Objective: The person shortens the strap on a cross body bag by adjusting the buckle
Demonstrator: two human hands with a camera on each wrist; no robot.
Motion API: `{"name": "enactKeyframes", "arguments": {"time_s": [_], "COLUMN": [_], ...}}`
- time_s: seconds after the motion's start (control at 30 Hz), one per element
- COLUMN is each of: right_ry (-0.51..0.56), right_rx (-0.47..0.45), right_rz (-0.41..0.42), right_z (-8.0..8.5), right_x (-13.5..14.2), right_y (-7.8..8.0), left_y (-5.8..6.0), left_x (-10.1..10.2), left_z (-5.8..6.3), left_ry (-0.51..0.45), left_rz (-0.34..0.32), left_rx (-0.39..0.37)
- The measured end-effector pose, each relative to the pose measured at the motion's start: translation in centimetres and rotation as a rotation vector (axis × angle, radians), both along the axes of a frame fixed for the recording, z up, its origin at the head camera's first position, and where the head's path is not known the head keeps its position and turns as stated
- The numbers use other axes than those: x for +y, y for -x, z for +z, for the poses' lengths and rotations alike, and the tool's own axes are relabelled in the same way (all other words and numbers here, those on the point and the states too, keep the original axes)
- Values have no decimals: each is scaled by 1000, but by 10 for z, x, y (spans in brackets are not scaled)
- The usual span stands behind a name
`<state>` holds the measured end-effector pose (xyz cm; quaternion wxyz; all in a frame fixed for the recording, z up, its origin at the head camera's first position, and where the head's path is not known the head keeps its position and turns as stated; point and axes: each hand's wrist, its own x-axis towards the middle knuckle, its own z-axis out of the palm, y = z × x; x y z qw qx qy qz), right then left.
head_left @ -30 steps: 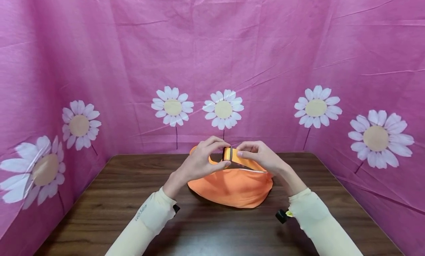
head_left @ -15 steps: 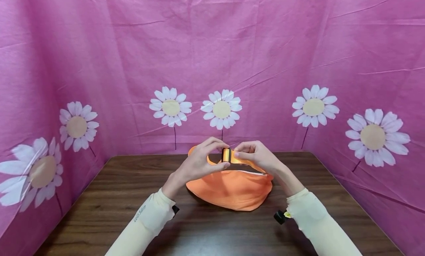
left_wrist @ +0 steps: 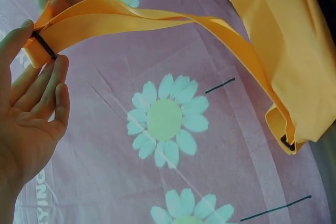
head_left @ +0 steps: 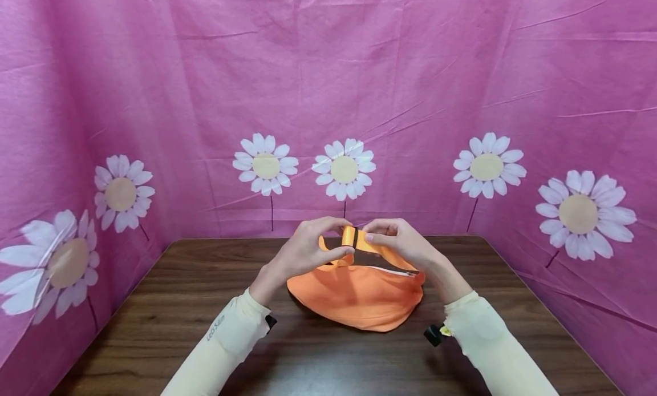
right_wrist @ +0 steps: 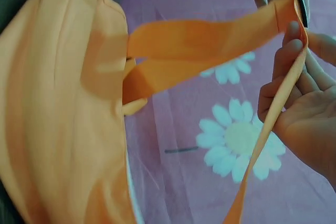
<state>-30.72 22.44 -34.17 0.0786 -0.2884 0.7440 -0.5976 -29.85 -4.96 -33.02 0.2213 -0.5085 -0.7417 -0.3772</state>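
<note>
An orange waist bag [head_left: 354, 299] with a white zip lies on the table, its orange strap [left_wrist: 142, 18] raised above it. On the strap sits a black slider buckle [left_wrist: 44, 44]. My left hand [head_left: 308, 245] pinches the strap's folded end at the slider between thumb and fingers. Just to the right, my right hand [head_left: 400, 239] pinches the strap between thumb and fingertips. In the right wrist view a strap length [right_wrist: 275, 103] hangs down past the right hand. A second black fitting [left_wrist: 287, 142] shows where the strap meets the bag.
The dark wooden table [head_left: 179, 304] reaches to a pink cloth backdrop [head_left: 410, 71] printed with white daisies, which surrounds it on the back and sides. A black wrist device [head_left: 433, 334] is strapped at the right sleeve.
The strap loop at the slider has turned slightly, and more strap hangs below my left thumb. The bag sits a little nearer to me. Both hands keep their pinch and have barely moved.
</note>
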Motion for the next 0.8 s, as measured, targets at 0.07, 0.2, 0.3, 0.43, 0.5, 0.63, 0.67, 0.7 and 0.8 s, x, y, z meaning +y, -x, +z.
{"name": "enactKeyframes", "arguments": {"time_s": [0.07,0.2,0.3,0.43,0.5,0.63,0.67,0.7,0.8], "right_ry": [-3,39,88,164,193,197,194,194,185], "right_rx": [-14,-65,-87,-112,-126,-131,-132,-133,-142], "right_rz": [-8,-1,21,74,97,114,117,121,125], "right_z": [-3,-10,-12,-12,-11,-7,-6,-6,-3], "right_x": [6,15,17,14,12,5,3,1,-5], "right_y": [4,9,10,10,9,5,4,3,-1], "left_y": [1,3,4,5,4,4,3,3,4], "left_x": [-2,-5,-4,-1,1,3,3,3,4], "left_z": [1,1,-1,-4,-5,-7,-7,-7,-9], "left_ry": [-5,-12,-19,-28,-20,13,19,25,33], "left_rz": [15,33,22,15,14,19,24,29,40], "left_rx": [-8,-37,-65,-86,-92,-91,-87,-82,-67]}}
